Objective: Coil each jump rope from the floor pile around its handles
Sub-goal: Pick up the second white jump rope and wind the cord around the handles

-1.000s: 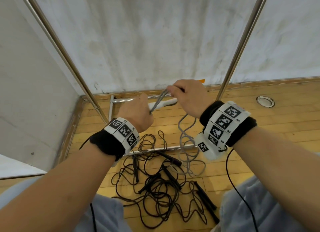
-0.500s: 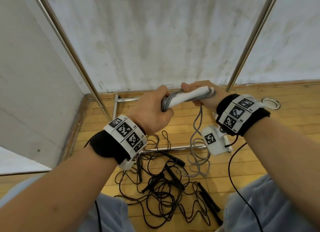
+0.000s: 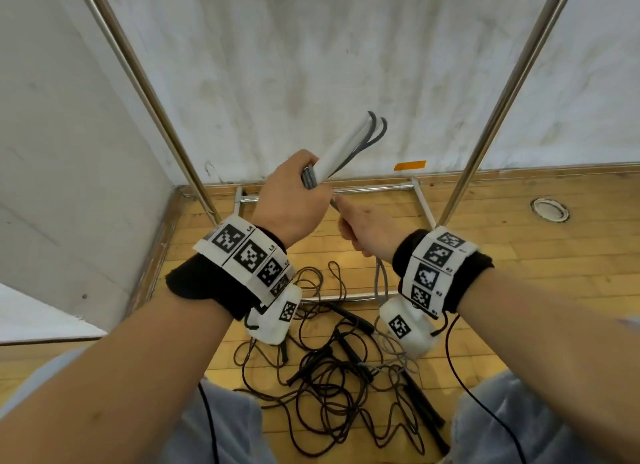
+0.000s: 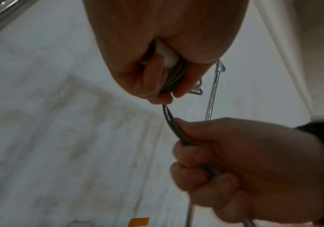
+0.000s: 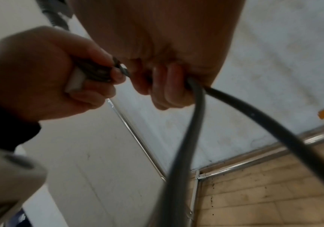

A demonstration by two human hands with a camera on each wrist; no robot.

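Both hands working a grey jump rope above the floor pile

The left hand (image 3: 292, 200) is gripping the white handles (image 3: 341, 150) with fingers curled tight round them and round the grey rope (image 3: 375, 132) looped along them — the handles are pointing up and away toward the wall. Just below and beside it, the right hand (image 3: 369, 233) is closing its fingers on a doubled stretch of the same rope, which is hanging down from the fist toward the wooden floor (image 3: 519, 255). Under both wrists a tangle of black jump ropes (image 3: 332, 387) is lying on the floor — between the person's knees.
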